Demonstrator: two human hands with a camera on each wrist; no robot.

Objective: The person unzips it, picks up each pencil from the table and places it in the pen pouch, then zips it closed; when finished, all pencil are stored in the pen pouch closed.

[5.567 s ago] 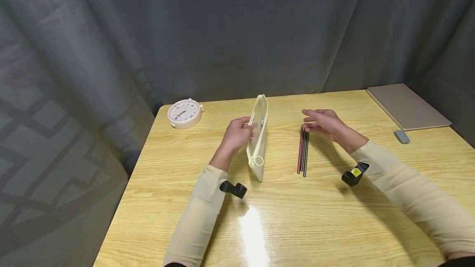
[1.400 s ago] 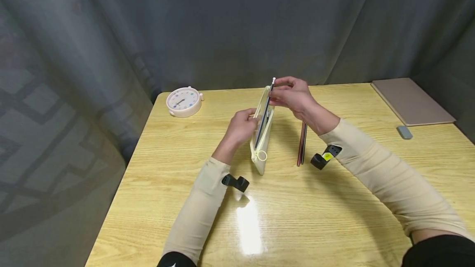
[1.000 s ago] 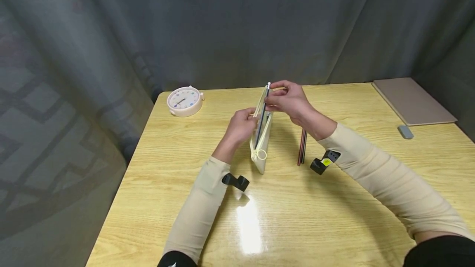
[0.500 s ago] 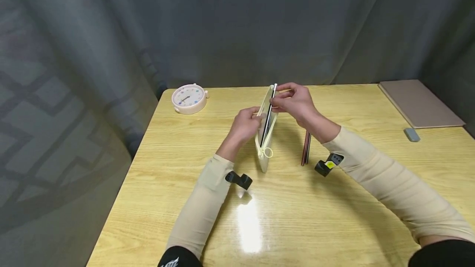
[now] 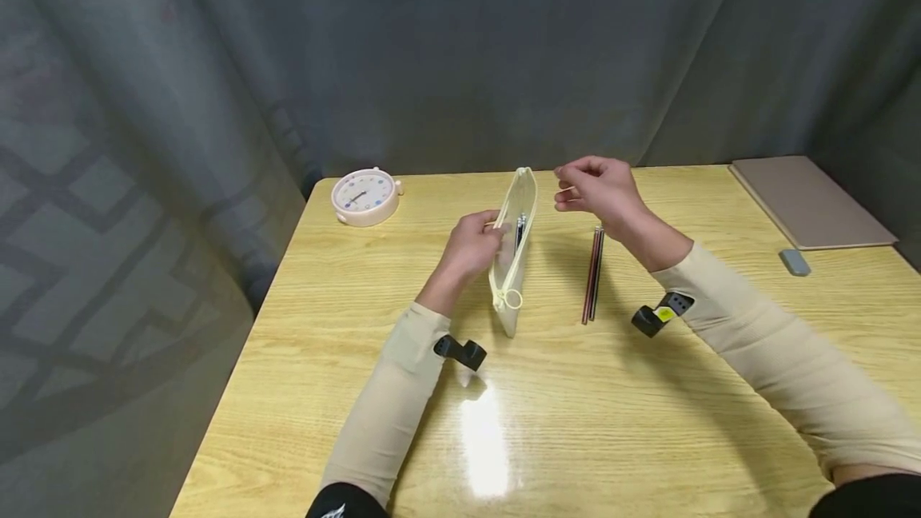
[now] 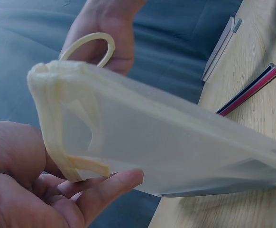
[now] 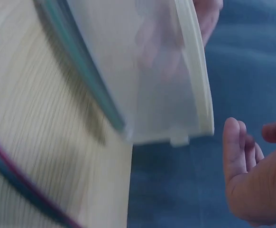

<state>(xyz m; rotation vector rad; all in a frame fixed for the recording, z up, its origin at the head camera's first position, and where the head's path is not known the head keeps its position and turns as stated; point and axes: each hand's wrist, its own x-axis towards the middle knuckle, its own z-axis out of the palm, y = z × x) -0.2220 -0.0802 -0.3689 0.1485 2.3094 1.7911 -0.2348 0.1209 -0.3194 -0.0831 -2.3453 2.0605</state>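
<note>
My left hand [image 5: 468,250] pinches the side of a translucent, cream-edged zip pouch [image 5: 520,274] near its open mouth. The pouch stands upright on the table, its ring pull [image 5: 512,299] towards me. Silvery-tipped pencils [image 5: 520,229] show inside it; how many is unclear. Right of the mouth hovers my right hand [image 5: 600,186], apart from the pouch and holding nothing, with thumb and fingers separated in the right wrist view. Below it, a few pencils [image 5: 593,274], pink-red and dark, lie side by side on the table.
A pink round clock [image 5: 365,197] lies face up at the back left. At the back right are a brown notebook [image 5: 813,202] and a small grey eraser-like block [image 5: 795,262]. The wooden table [image 5: 345,326] ends at a grey curtain.
My right hand has let a dark pencil go into the pouch and drawn away to the right. Fewer pencils lie on the table than in the earliest frame. The left hand keeps its hold.
</note>
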